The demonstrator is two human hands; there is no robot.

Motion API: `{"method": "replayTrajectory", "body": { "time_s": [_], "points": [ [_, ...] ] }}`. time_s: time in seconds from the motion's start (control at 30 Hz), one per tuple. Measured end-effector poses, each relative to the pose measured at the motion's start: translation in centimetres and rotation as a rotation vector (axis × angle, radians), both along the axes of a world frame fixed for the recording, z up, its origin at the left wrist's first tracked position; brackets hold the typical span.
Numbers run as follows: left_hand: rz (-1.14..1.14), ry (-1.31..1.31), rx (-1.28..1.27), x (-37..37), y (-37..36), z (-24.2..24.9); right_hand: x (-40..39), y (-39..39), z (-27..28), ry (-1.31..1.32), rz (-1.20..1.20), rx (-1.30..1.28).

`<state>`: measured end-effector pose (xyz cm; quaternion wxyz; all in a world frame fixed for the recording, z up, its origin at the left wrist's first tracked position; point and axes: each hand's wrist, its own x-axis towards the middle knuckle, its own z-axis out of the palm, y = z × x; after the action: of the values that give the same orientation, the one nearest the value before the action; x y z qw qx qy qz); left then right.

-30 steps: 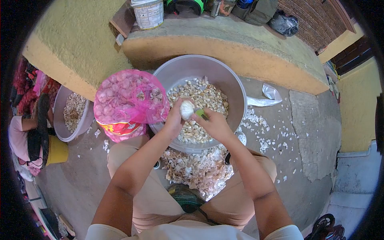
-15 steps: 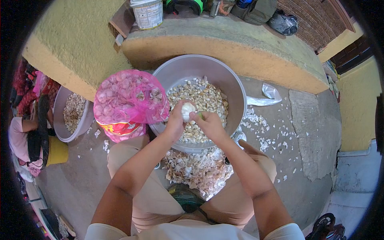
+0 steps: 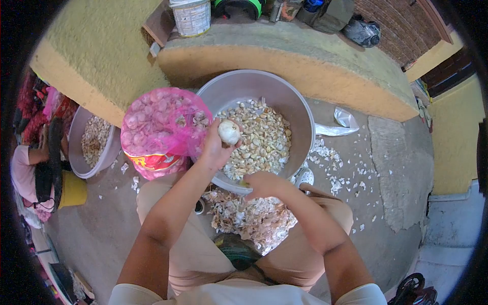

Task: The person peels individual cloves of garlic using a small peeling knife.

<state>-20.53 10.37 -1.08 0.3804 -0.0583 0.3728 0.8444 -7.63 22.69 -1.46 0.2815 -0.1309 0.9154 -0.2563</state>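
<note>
My left hand [image 3: 216, 147] holds a white garlic bulb [image 3: 229, 131] up over the left side of a big metal bowl [image 3: 254, 84] full of garlic cloves [image 3: 262, 140]. My right hand [image 3: 264, 185] has dropped to the bowl's near rim, fingers curled around a small green-handled tool that is mostly hidden. Below it, between my knees, lies a heap of papery garlic skins [image 3: 254, 218].
A pink mesh bag of garlic bulbs [image 3: 162, 127] leans against the bowl's left side. Farther left, another person [image 3: 30, 168] sits by a second bowl of cloves [image 3: 94, 142]. A curved concrete ledge [image 3: 305, 56] with a white bucket [image 3: 192, 18] is behind. Peel scraps litter the floor [image 3: 345, 173].
My right hand has pulled away from the bulb and moved down toward me to the bowl's near rim. My left hand has lifted the bulb slightly up and left.
</note>
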Motion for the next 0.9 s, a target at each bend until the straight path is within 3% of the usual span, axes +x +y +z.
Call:
{"method": "replayTrajectory", "body": {
  "time_s": [0.07, 0.13, 0.23, 0.33, 0.53, 0.63, 0.83, 0.9],
  "points": [
    [-0.025, 0.038, 0.008, 0.2, 0.0, 0.1, -1.4, 1.3, 2.6, -0.019, -0.136, -0.041],
    [-0.032, 0.072, -0.002, 0.5, 0.2, 0.8, -2.5, 2.7, 2.9, 0.007, -0.433, -0.036],
    [0.002, 0.046, -0.047, 0.7, 0.5, 0.7, -3.0, 3.4, 3.4, 0.232, -0.736, -0.274],
    [0.012, 0.06, -0.105, 0.7, 0.9, 0.3, -2.9, 2.3, 5.8, 0.175, -0.78, -0.536],
    [0.028, 0.017, -0.148, 1.8, 1.5, 1.8, -2.5, 1.2, 5.7, 0.406, -0.656, -0.483],
    [-0.081, 0.024, -0.139, 1.9, 1.1, 1.5, -2.6, 1.4, 5.6, 0.541, -0.54, -0.504],
    [-0.305, 0.064, -0.139, 1.1, 0.0, 1.5, -2.3, 2.1, 6.5, 0.508, -0.377, -0.323],
    [-0.317, 0.043, -0.243, 1.1, 0.1, 1.8, -2.3, 2.2, 6.5, 0.529, -0.344, -0.299]
  ]
}}
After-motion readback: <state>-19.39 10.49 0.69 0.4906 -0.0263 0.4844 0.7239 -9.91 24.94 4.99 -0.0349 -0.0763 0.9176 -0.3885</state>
